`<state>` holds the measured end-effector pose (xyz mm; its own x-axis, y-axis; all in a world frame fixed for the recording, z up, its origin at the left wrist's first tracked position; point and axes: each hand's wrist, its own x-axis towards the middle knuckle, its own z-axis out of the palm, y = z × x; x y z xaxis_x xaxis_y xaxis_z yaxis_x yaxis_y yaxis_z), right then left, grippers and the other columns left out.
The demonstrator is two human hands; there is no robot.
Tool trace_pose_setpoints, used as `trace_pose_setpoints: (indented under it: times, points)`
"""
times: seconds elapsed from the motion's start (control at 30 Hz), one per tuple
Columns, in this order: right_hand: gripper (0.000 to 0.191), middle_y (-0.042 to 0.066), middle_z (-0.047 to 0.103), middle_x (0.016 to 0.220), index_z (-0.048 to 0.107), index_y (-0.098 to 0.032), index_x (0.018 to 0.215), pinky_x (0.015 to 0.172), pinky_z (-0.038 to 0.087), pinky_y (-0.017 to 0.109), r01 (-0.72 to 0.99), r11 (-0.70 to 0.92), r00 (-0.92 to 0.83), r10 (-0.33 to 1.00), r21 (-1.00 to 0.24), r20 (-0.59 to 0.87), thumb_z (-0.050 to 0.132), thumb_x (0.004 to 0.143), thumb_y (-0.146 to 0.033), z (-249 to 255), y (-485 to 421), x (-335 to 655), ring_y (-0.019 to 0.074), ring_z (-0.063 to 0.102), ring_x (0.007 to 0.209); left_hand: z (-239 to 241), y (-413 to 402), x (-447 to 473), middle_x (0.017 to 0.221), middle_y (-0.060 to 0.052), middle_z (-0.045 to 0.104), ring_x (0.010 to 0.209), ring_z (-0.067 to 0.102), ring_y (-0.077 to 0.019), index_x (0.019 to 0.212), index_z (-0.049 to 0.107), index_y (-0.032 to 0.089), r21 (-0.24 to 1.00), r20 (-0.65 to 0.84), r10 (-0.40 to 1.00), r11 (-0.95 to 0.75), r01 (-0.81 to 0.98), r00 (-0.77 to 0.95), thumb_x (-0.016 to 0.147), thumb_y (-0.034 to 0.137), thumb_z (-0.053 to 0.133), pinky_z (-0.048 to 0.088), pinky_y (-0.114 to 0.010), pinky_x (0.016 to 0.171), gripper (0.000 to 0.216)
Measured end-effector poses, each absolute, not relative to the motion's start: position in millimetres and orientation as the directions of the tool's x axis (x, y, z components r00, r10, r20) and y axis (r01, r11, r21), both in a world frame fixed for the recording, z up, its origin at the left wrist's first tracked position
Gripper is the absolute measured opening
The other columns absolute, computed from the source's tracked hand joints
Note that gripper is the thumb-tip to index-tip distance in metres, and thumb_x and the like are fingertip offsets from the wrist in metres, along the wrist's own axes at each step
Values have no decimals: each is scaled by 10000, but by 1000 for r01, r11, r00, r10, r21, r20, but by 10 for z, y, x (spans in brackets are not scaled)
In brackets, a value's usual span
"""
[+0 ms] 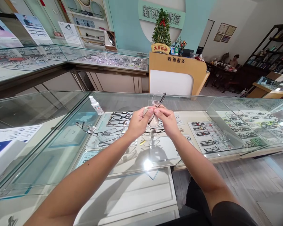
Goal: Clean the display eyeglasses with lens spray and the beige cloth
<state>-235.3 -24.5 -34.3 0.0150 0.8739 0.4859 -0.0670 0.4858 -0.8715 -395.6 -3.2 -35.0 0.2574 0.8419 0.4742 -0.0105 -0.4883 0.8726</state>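
Over the glass counter, my left hand point(139, 121) and my right hand point(168, 121) meet, both closed with fingertips pinched together. Between them is a pale cloth point(153, 121), bunched and hanging below the thumbs. A pair of eyeglasses point(163, 99) sticks up beyond the fingers, one dark temple pointing up and away. The cloth and fingers hide much of the frame. To the left on the glass stands a white spray bottle point(96, 106). Nearer me, another pair of glasses point(86, 128) with a small tag lies on the counter.
Rows of frames point(120, 118) fill the glass display case point(193, 103) below my hands, with more trays point(206, 138) to the right. A white box point(8, 160) sits at the left. Farther off is a wooden cashier desk point(200, 75); a person point(234, 61) sits in the back.
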Motion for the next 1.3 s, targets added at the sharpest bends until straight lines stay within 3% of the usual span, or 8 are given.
trace_pose_setpoints:
  times: [0.2, 0.4, 0.57, 0.7, 0.83, 1.03, 1.1, 1.3]
  points:
    - [270, 42, 806, 1082, 924, -293, 952, 1028, 561, 388, -244, 405, 80, 914, -881, 398, 860, 881, -546, -344, -159, -2228, 242, 688, 1096, -371, 31, -3958, 741, -35, 675, 698, 578, -185, 937, 785, 177, 923, 374, 852, -381, -57, 367, 938, 902, 630, 495, -311, 684, 741]
    - [278, 57, 842, 1167, 874, -259, 964, 875, 572, 338, -311, 459, 305, 877, -832, 370, 846, 880, -522, -223, -117, -1951, 209, 711, 1002, -392, 77, -3973, 749, -12, 658, 694, 582, -170, 908, 707, 187, 962, 218, 925, -150, -229, 312, 810, 920, 766, 511, -302, 680, 742]
    - [307, 65, 837, 1169, 855, -243, 1005, 886, 570, 347, -253, 497, 380, 840, -830, 388, 815, 887, -524, -223, -80, -1861, 207, 717, 997, -364, -68, -3993, 701, 1, 608, 627, 521, -148, 818, 658, 190, 998, 66, 783, -51, -41, 618, 817, 904, 771, 434, -285, 612, 723]
    - [359, 84, 838, 1200, 859, -226, 1014, 876, 578, 354, -222, 480, 393, 840, -849, 373, 819, 860, -548, -237, -58, -1875, 216, 718, 987, -371, -235, -3947, 675, 11, 536, 621, 461, -140, 743, 606, 197, 976, -46, 492, -165, 145, 870, 935, 847, 687, 362, -289, 609, 683]
    - [401, 81, 841, 1202, 862, -234, 1034, 864, 581, 353, -150, 462, 356, 850, -874, 389, 797, 875, -597, -243, -62, -1889, 224, 713, 990, -430, -322, -3877, 728, 8, 582, 674, 520, -164, 819, 642, 203, 920, -53, 425, -330, 209, 904, 1013, 652, 686, 351, -300, 640, 491]
    - [375, 72, 831, 1146, 855, -250, 1034, 873, 546, 361, -45, 501, 274, 838, -864, 472, 758, 938, -599, -263, -84, -1934, 224, 691, 976, -577, -412, -3776, 997, -16, 757, 886, 646, -204, 1023, 702, 228, 569, 162, 422, -778, 265, 892, 1004, 233, 714, 401, -322, 783, 22]
    - [349, 64, 825, 1133, 860, -254, 1012, 875, 541, 363, -42, 529, 268, 823, -848, 501, 770, 944, -584, -263, -93, -1953, 220, 684, 964, -615, -443, -3752, 1033, -33, 746, 932, 661, -209, 986, 728, 227, 480, 186, 364, -844, 239, 913, 990, 159, 701, 404, -323, 792, 73]
    - [393, 68, 806, 1125, 874, -251, 981, 912, 555, 385, 35, 514, 290, 816, -857, 501, 756, 946, -624, -227, -124, -1978, 231, 665, 977, -546, -465, -3806, 1021, -47, 717, 886, 669, -205, 1055, 804, 241, 403, 161, 338, -880, 251, 927, 1101, 368, 650, 404, -338, 752, 205]
